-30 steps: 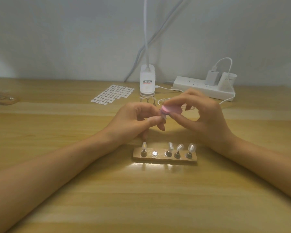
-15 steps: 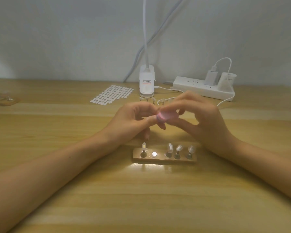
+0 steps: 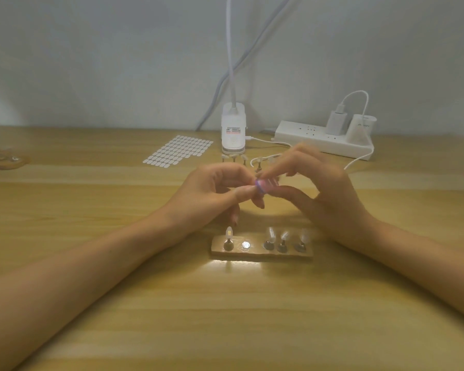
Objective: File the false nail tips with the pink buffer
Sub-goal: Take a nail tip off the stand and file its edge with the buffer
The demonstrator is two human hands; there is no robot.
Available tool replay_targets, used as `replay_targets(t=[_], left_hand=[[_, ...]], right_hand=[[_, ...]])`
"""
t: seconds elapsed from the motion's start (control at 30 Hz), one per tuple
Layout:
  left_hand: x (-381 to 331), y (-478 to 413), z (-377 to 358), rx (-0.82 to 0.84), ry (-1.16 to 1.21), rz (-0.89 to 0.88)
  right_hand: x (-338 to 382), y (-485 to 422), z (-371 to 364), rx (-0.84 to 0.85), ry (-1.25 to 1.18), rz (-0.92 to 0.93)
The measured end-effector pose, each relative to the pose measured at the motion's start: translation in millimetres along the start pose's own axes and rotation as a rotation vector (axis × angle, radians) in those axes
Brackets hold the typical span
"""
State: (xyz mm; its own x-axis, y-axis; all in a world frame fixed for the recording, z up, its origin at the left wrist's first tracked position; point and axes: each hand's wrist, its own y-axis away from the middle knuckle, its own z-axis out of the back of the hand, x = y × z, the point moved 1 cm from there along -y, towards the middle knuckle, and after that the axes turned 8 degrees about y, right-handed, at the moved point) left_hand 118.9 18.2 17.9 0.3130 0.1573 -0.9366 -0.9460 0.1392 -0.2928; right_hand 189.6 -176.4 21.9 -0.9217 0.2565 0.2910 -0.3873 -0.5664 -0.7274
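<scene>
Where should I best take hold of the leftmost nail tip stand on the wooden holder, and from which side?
Probably pinch the dark stem, under the nail tip, coming from above with one finger on each side. It stands upright on the wooden holder, the spot to its right holds only a shiny disc, and nothing stands to its left, so both sides look free.

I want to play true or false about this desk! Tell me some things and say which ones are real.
1. The right hand holds the pink buffer. True.
2. Every spot on the wooden holder has a tip. False: the second from the left is bare; four hold false nail tips.
3. Nothing is plugged into the power strip. False: two white plugs sit in it.
4. The sticker sheet lies left of the lamp base. True.
</scene>
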Motion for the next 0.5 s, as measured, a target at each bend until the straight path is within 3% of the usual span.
replay_targets(t=[0.1,0.17,0.27,0.37,0.5], left_hand=[[-0.2,0.3,-1.2,0.013,-0.003,0.001],[-0.8,0.8,-0.9,0.008,0.005,0.002],[-0.4,0.5,-0.8,0.000,0.000,0.007],[-1.6,0.7,-2.5,0.009,0.013,-0.004],[-2.3,1.5,-3.0,0.004,0.014,-0.007]], right_hand=[[-2.9,-0.7,1.8,-0.009,0.014,-0.071],[-1.5,-0.4,2.6,-0.059,0.024,-0.024],[0.4,0.0,-1.1,0.035,0.022,-0.028],[0.4,-0.4,0.9,-0.049,0.026,-0.017],[1.9,0.0,-1.6,0.041,0.051,-0.022]])
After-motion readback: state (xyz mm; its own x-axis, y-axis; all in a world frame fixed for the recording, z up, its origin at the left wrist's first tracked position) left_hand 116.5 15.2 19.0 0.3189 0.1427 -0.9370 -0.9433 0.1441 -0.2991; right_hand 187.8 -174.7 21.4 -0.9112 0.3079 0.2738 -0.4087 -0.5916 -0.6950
